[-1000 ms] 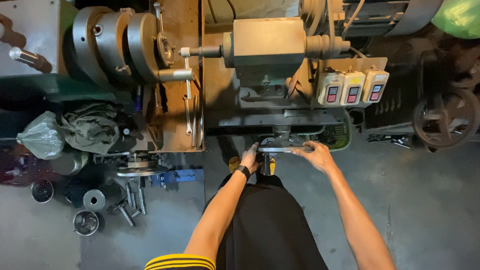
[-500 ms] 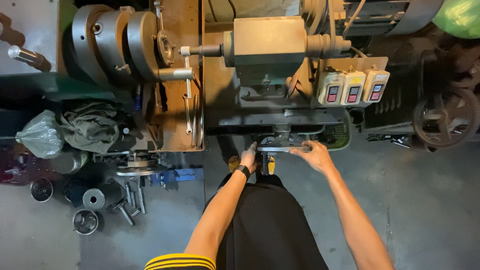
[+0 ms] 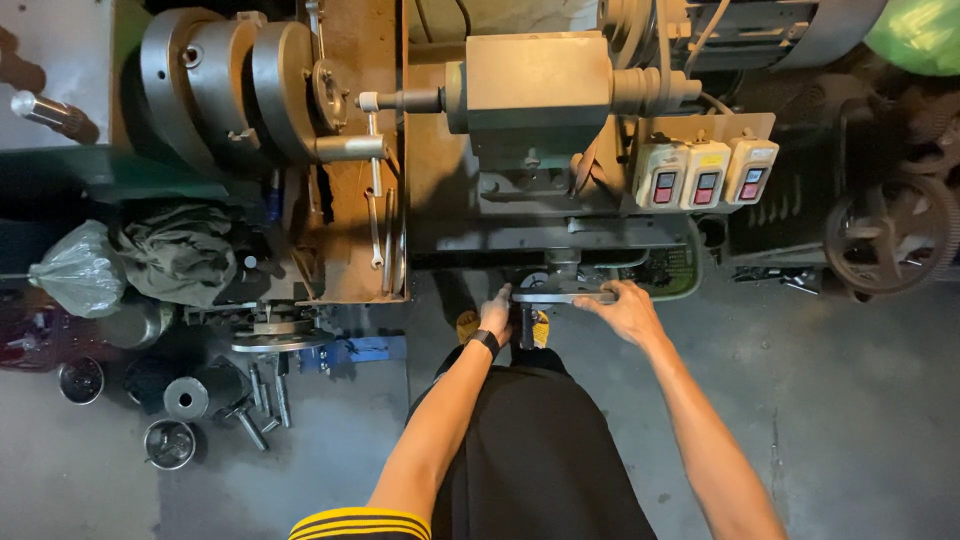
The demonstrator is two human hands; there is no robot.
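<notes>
I look straight down on a lathe. Both hands grip a flat metal crank handle (image 3: 562, 297) at the machine's front edge. My left hand (image 3: 496, 312), with a dark band at the wrist, closes on the handle's left end. Over the right end wraps my right hand (image 3: 628, 308). Above the handle stands the grey tailstock block (image 3: 536, 92) with its spindle pointing left toward the round chuck (image 3: 282, 92).
Three switch boxes (image 3: 706, 172) with red buttons sit right of the tailstock. A spoked wheel (image 3: 888, 235) is at the far right. Rags (image 3: 176, 252), a plastic bag (image 3: 78, 270) and several metal cylinders (image 3: 186, 398) lie on the floor at left.
The hands and the handle have stayed nearly where they were; only a slight shift of the grip shows.
</notes>
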